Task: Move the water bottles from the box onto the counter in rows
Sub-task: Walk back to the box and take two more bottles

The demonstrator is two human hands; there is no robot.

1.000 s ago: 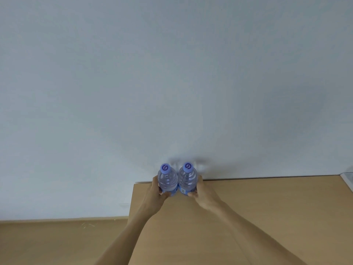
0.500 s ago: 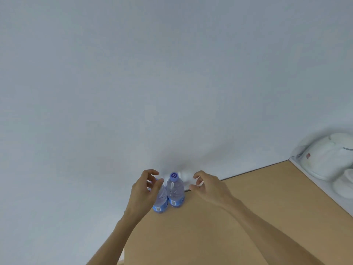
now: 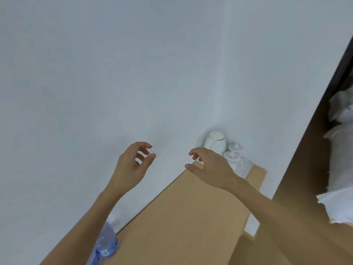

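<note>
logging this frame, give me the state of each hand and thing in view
left hand: raised, loosely curled fingers, holding nothing
right hand: raised, spread fingers, holding nothing
water bottle: upright on the counter, partly behind the left forearm
white appliance: upright in the corner

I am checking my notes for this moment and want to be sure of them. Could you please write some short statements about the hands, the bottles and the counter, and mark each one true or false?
1. Both hands hold nothing. True: the left hand and the right hand are in the air with loosely curled fingers.
2. A water bottle stands on the counter near the wall, partly behind the left forearm. True.
3. The right hand grips a bottle. False: it holds nothing.
4. A white kettle stands at the far end of the counter. True.
5. The box of bottles is in view on the counter. False: no box shows here.
</note>
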